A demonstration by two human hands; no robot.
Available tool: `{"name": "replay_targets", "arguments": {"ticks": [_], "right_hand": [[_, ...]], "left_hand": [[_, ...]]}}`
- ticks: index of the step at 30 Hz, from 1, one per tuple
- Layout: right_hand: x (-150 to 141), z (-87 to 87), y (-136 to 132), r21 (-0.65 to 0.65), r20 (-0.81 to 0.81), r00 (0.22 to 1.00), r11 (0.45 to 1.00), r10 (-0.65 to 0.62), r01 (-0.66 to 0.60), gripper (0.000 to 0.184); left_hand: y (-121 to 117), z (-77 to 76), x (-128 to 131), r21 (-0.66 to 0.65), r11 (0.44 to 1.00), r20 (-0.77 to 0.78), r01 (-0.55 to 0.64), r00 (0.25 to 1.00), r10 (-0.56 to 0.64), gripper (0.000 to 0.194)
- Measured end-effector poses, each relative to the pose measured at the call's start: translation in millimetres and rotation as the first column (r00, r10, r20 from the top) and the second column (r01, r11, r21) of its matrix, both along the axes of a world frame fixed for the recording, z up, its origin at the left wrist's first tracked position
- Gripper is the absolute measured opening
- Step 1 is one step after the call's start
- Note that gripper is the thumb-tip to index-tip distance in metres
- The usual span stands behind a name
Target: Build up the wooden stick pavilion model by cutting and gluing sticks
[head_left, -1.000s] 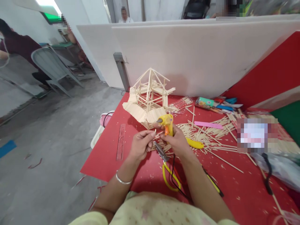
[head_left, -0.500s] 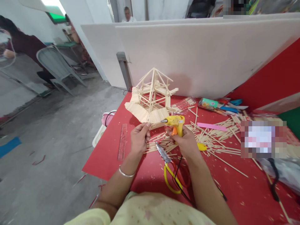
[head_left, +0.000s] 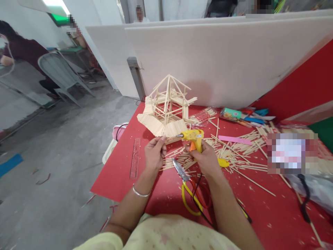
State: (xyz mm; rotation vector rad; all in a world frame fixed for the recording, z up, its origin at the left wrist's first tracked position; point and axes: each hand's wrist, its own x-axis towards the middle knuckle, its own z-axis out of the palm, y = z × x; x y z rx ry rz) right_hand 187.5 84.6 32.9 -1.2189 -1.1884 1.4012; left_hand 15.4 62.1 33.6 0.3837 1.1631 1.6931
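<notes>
My right hand (head_left: 205, 156) is wrapped round a yellow hot glue gun (head_left: 196, 134) with an orange trigger. Its nozzle points left, towards the front edge of a small house-like model (head_left: 173, 129) built from thin wooden sticks. Just left of the nozzle, my left hand (head_left: 155, 152) is closed in a pinch at that front edge. What its fingertips hold is too small to make out. Below the hands lie scissors (head_left: 184, 177) with one red and one yellow handle. The glue gun's black cord runs over them.
Loose wooden sticks (head_left: 241, 147) spread across the red table (head_left: 117, 173). A clear ruler (head_left: 135, 158) lies at left, a pink strip (head_left: 235, 140) at right. White boards (head_left: 223, 62) stand behind. A person (head_left: 23, 45) sits beyond, near a chair (head_left: 56, 71).
The glue gun has shifted slightly left and its nozzle sits a touch lower. My left hand keeps its pinch at the model's edge. The camera view has moved slightly.
</notes>
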Motion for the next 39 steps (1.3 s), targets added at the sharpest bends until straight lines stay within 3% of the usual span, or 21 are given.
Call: {"name": "replay_targets", "arguments": {"ticks": [10,12,14,16,18,20,21,24,26,28,30,32,35,37,39], "right_hand": [[4,-4.0,-1,0.023,0.090,0.996,1.000,0.013,-0.015,0.034],[8,-7.7,-1,0.035,0.101,0.995,0.999,0.002,-0.005,0.035],[13,-10.7,0,0.046,0.102,0.995,0.999,-0.007,0.003,0.034],[18,-13.1,0,0.054,0.097,0.995,0.999,-0.013,0.008,0.033],[22,-15.4,1,0.057,0.092,0.995,0.998,-0.027,0.022,0.033],[24,-17.7,1,0.056,0.100,0.994,0.998,-0.045,0.040,0.033],[24,-18.8,0,0.053,0.102,0.994,0.998,-0.049,0.044,0.033],[23,-20.1,-2,0.036,0.110,0.993,0.999,-0.044,0.040,0.035],[23,-18.7,-5,0.029,0.110,0.993,0.999,-0.039,0.036,0.035],[23,-16.0,-8,0.029,0.109,0.994,0.999,-0.032,0.029,0.035],[25,-13.6,-10,0.040,0.137,0.990,0.999,-0.033,0.027,0.035],[30,-13.5,-11,0.068,0.231,0.972,0.997,-0.050,0.035,0.037],[46,-20.2,-16,0.122,0.430,0.900,0.992,-0.066,0.014,0.035],[62,-28.7,-21,0.138,0.556,0.828,0.990,-0.072,-0.007,0.030],[81,-37.6,-30,0.138,0.658,0.747,0.990,-0.094,0.004,0.026]], "left_hand": [[-3,0.4,0,0.032,0.999,-0.017,0.020,1.000,-0.020,0.026],[-6,-4.1,-4,0.008,1.000,-0.121,0.025,0.992,-0.024,0.023],[-11,-14.5,-13,-0.046,0.998,-0.325,0.031,0.945,-0.045,0.021],[-13,-30.2,-24,-0.109,0.993,-0.592,0.038,0.800,-0.095,0.017],[-13,-47.8,-35,-0.191,0.980,-0.813,0.053,0.551,-0.188,0.014],[-9,-63.1,-41,-0.280,0.959,-0.915,0.035,0.292,-0.278,0.014],[-6,-68.8,-41,-0.318,0.948,-0.929,0.011,0.196,-0.314,0.016],[5,-76.3,-38,-0.420,0.904,-0.907,-0.077,-0.002,-0.422,0.025],[11,-74.9,-35,-0.463,0.879,-0.881,-0.116,-0.055,-0.471,0.026],[13,-71.4,-33,-0.466,0.876,-0.880,-0.121,-0.040,-0.474,0.023],[13,-67.3,-33,-0.437,0.895,-0.899,-0.086,0.067,-0.433,0.017],[9,-63.1,-33,-0.394,0.919,-0.880,-0.012,0.293,-0.373,0.009],[-2,-55.8,-34,-0.310,0.936,-0.657,0.167,0.674,-0.338,0.012],[-11,-50.8,-33,-0.229,0.936,-0.475,0.268,0.808,-0.348,0.019],[-19,-47.7,-30,-0.152,0.935,-0.346,0.320,0.869,-0.354,0.027]]}}
